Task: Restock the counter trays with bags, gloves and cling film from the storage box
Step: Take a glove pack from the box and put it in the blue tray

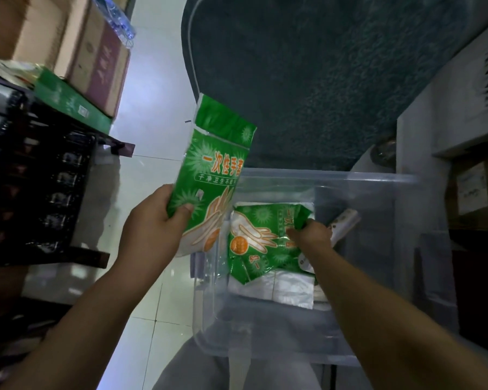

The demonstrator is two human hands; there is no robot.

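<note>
A clear plastic storage box (pixel 372 181) stands on the floor in front of me. My left hand (pixel 152 226) holds a green and white pack of disposable gloves (pixel 212 170) upright, just left of the box's rim. Inside the box my right hand (pixel 312 235) grips the edge of a second green glove pack (pixel 259 243), which lies crumpled on white plastic bags (pixel 282 291). A white roll (pixel 345 223) pokes out behind my right hand.
A dark teal mat (pixel 321 80) lies beyond the box. A black crate rack (pixel 40 192) with cardboard boxes (pixel 90 52) and a green carton (pixel 71 102) on top stands at the left. White cabinets and boxes (pixel 462 122) crowd the right. Pale tiled floor (pixel 150 108) runs between.
</note>
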